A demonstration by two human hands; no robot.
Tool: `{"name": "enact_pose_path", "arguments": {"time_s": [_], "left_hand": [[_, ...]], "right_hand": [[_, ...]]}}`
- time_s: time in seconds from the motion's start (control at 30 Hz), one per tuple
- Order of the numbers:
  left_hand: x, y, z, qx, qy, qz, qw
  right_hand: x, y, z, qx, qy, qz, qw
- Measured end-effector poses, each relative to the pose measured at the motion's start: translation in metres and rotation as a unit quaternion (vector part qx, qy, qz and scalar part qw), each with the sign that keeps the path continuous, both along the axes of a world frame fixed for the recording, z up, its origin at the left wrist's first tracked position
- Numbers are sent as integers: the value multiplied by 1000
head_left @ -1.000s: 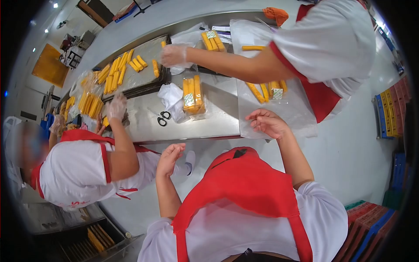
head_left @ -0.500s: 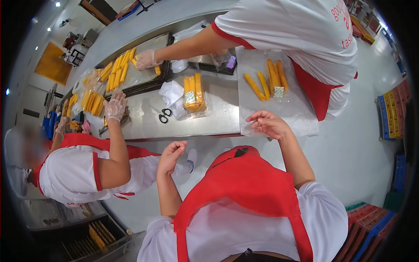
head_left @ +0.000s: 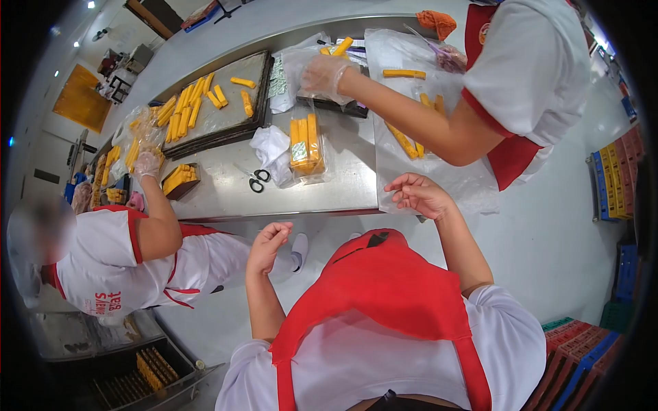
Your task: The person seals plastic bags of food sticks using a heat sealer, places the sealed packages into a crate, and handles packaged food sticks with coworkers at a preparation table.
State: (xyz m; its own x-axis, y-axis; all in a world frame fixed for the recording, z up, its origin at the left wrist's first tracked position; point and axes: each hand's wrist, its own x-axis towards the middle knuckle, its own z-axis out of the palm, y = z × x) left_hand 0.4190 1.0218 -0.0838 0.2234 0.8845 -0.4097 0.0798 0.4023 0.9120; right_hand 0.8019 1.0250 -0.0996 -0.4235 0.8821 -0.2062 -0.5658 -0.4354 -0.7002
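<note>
My left hand [head_left: 271, 248] hangs in the air in front of the table's near edge, fingers curled together, with nothing visible in it. Over the near edge of a plastic sheet [head_left: 473, 198] hovers my right hand [head_left: 421, 196], fingers loosely bent and apart, holding nothing. Beyond my hands, a clear bag of yellow sticks [head_left: 306, 145] with a patterned label lies on the metal table [head_left: 343, 195]. Black-handled scissors [head_left: 257, 181] and a crumpled white cloth [head_left: 273, 152] lie beside it. Loose yellow sticks [head_left: 403, 140] rest on the plastic sheet, partly hidden by a co-worker's arm.
At the right, a co-worker's gloved hand [head_left: 323, 75] is over plastic bags. Another co-worker's gloved hand [head_left: 147, 164] is at the left among yellow sticks. A dark tray [head_left: 236, 113] holds several pieces. Stacked crates [head_left: 576, 366] and a rack [head_left: 154, 366] stand nearby.
The right co-worker's gloved hand has moved from the tray to the plastic bags, with the body shifting right. The left co-worker's raised hand has moved down and left. My hands barely differ.
</note>
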Motion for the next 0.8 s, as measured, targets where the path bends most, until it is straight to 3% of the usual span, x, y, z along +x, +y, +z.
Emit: {"name": "enact_pose_path", "arguments": {"time_s": [0.4,0.57,0.8], "left_hand": [[-3,3,-1,-1,8,-9,1000],[-5,0,-4,-9,5,2,1000],[-3,1,-6,-11,6,1,1000]], "right_hand": [[1,-3,0,7,-8,-29,1000],[9,-1,-1,30,47,-49,997],[5,0,-1,12,-11,-40,999]]}}
